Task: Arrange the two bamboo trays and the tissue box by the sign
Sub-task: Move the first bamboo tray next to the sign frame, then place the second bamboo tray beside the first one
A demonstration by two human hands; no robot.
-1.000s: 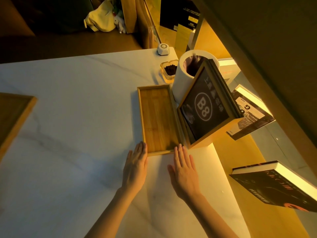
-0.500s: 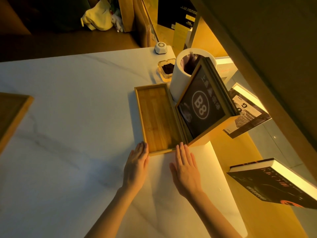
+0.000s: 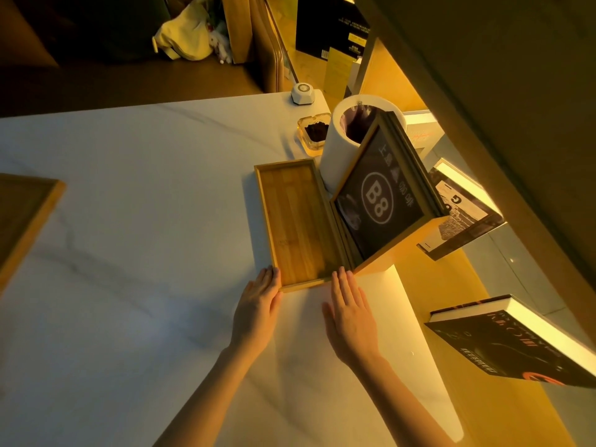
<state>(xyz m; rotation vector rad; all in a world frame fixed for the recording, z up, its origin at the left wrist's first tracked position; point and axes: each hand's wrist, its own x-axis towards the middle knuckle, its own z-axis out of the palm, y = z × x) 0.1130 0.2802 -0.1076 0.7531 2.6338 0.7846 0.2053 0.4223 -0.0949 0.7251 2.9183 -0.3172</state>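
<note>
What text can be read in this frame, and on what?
"B8": on the dark framed sign beside the bamboo tray.
"G": on the open magazine behind the sign.
Smaller characters on the sign, the black book and the dark box: unreadable.

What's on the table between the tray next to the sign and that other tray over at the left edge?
Nothing: in the head view, bare white table runs from the tray by the sign to the second tray at the left edge.

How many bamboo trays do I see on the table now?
2. One bamboo tray lies beside the sign, with both hands at its near end. The second tray is at the table's left edge, partly cut off by the picture.
</note>
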